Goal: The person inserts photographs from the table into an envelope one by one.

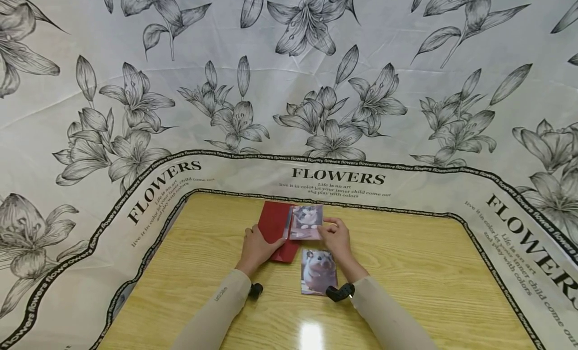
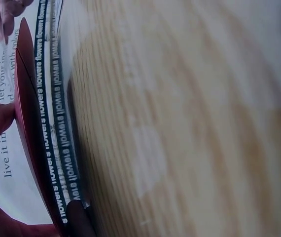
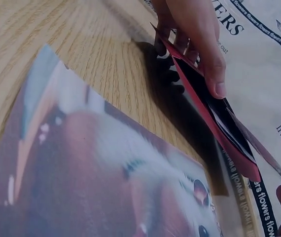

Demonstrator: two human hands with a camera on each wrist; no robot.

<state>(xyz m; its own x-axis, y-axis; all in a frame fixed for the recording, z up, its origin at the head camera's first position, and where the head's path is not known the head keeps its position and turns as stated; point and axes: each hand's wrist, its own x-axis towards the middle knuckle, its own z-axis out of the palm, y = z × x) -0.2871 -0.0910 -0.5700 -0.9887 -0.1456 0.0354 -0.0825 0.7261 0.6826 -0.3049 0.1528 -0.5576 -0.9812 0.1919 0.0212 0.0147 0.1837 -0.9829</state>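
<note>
My left hand [image 1: 258,247] grips a red envelope [image 1: 272,220], thumb on its near face and fingers behind it. In the right wrist view the envelope's mouth [image 3: 212,111] gapes, showing a dark inside. My right hand [image 1: 337,238] pinches the right edge of a picture card [image 1: 307,220] with a small furry animal on it. That card's left edge meets the envelope's opening; how far it reaches inside cannot be told. Below it, a second card [image 1: 316,272] with a hamster picture lies on the table, large in the right wrist view [image 3: 106,153].
The wood-grain table [image 1: 189,290] extends around both hands. A white cloth [image 1: 343,184] printed with black flowers and lettering surrounds its back and sides. Dark bands with cameras [image 1: 340,292] sit at the wrists. A bright reflection shows near the front.
</note>
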